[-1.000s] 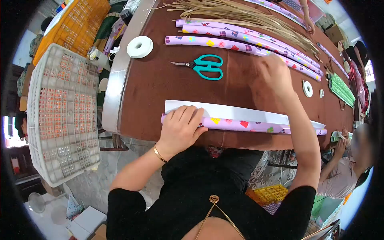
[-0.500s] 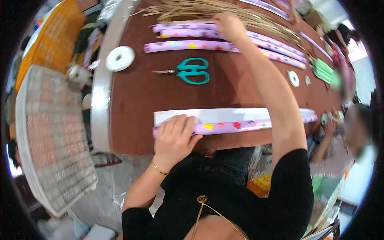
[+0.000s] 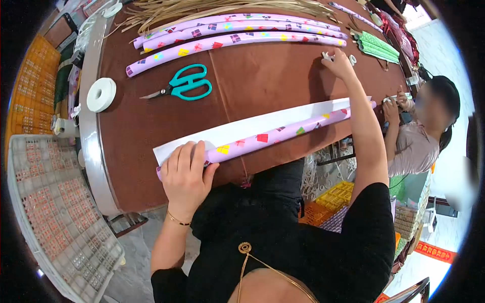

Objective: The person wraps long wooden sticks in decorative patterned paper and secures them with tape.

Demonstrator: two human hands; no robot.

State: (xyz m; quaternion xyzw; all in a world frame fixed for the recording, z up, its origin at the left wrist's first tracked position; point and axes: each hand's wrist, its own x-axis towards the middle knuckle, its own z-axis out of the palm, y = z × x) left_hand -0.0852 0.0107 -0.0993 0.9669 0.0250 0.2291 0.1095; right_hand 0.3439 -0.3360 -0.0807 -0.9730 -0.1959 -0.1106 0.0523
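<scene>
My left hand (image 3: 184, 174) lies over the left end of a purple patterned paper roll (image 3: 252, 144), its fingers curled across it and onto the white sheet edge (image 3: 227, 132). At the upper right, my right hand (image 3: 339, 64) has its thumb and fingers around a small white tape roll (image 3: 328, 55), partly hidden by them. A smaller white ring (image 3: 352, 59) lies just beside that hand. Teal-handled scissors (image 3: 189, 83) rest with blades pointing left. Behind them lie several finished-looking purple rolls (image 3: 202, 46).
A large white tape roll (image 3: 101, 95) sits at the table's left edge. Dry strips (image 3: 227, 9) lie along the back, green bundles (image 3: 376, 48) at the upper right. A co-worker (image 3: 417, 136) is at the right. A plastic crate (image 3: 63, 212) stands at the left.
My right hand has left the purple rolls at the back and moved right to the small tape roll. My left hand remains on the near roll. The camera view has shifted.
</scene>
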